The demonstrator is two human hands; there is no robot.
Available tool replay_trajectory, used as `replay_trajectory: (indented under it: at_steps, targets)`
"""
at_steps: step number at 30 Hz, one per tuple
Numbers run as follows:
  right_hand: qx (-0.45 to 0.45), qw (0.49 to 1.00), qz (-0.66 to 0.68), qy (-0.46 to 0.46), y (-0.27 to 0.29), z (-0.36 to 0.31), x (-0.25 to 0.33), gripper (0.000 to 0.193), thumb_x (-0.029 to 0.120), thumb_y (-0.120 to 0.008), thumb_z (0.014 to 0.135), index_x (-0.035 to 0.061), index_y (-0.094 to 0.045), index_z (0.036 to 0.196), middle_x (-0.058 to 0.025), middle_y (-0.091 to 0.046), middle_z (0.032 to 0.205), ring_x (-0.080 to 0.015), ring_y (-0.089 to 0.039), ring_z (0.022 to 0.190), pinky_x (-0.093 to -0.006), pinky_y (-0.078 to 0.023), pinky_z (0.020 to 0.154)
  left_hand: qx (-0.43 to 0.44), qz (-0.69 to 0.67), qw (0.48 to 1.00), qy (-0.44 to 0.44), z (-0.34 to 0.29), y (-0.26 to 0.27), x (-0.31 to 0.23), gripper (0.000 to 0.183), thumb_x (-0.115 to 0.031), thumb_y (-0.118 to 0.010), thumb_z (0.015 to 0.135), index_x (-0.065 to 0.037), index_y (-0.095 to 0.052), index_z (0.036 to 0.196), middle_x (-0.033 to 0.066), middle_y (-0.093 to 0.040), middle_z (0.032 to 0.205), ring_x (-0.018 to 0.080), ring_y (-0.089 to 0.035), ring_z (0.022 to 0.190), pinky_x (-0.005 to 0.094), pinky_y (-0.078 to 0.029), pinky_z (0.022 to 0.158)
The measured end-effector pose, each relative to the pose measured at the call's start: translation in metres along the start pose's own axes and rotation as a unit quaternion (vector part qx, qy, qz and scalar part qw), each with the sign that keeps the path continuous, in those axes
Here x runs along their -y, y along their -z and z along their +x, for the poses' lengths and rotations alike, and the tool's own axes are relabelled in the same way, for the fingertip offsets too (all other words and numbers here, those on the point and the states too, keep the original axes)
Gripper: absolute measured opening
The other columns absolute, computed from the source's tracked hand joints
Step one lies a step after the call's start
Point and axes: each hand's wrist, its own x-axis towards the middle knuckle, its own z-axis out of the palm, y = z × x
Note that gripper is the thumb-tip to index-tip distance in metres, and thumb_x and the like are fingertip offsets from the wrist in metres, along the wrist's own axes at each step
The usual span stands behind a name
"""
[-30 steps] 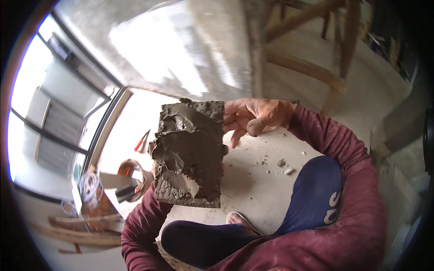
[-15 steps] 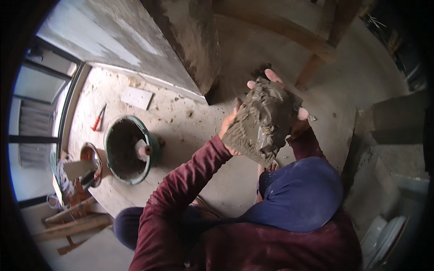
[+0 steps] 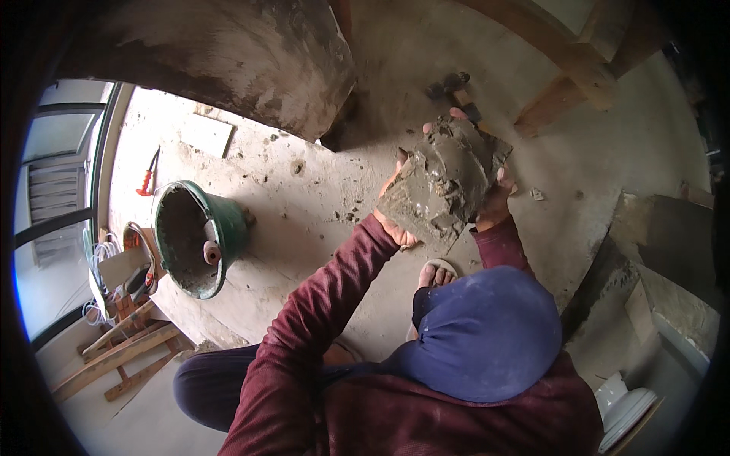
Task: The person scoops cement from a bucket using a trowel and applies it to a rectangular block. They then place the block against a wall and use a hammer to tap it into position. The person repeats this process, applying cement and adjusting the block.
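Between my hands is a flat, square tile loaded with thick wet grey mortar; the mortar hides its upper face. My left hand grips its near left edge, with fingers partly underneath. On the opposite side my right hand holds the right edge, and some fingertips show past the far rim. The tile is held up over the floor, in front of my bent knee. A hammer with a dark head lies on the floor just beyond it.
A green bucket with mortar and a tool handle inside stands at left. Near it are a red-handled tool, a pale flat tile and wood pieces. A plastered block and wooden legs rise ahead.
The view has shifted, so the bucket and plastered block sit differently in it. Both hands still hold the mortar-covered tile, now tilted slightly differently. The hammer beyond it shows more clearly.
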Motion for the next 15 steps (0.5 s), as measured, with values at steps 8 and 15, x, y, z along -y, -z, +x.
replay_trajectory:
  at_steps: [8, 15]
  targets:
    - [-0.056, 0.996, 0.061, 0.015, 0.076, 0.044, -0.037, 0.07, 0.016, -0.067, 0.078, 0.0004, -0.035, 0.138, -0.0141, -0.046, 0.137, -0.0273, -0.047, 0.124, -0.0402, -0.038, 0.107, -0.034, -0.022, 0.972, -0.233, -0.038, 0.046, -0.007, 0.041, -0.036, -0.054, 0.092, -0.006, -0.058, 0.119, 0.0108, -0.056, 0.127, 0.0317, -0.048, 0.124, 0.0476, -0.037, 0.108]
    - [-0.107, 0.99, 0.075, -0.044, 0.152, 0.08, -0.084, 0.043, 0.003, -0.062, 0.074, -0.0009, -0.055, 0.117, -0.0118, -0.064, 0.107, -0.0254, -0.065, 0.094, -0.0382, -0.056, 0.081, -0.107, 0.069, 0.915, -0.382, -0.023, 0.077, -0.045, 0.037, -0.013, -0.06, 0.089, -0.003, -0.052, 0.124, 0.0142, -0.053, 0.13, 0.0264, -0.046, 0.126, 0.0419, -0.036, 0.11]
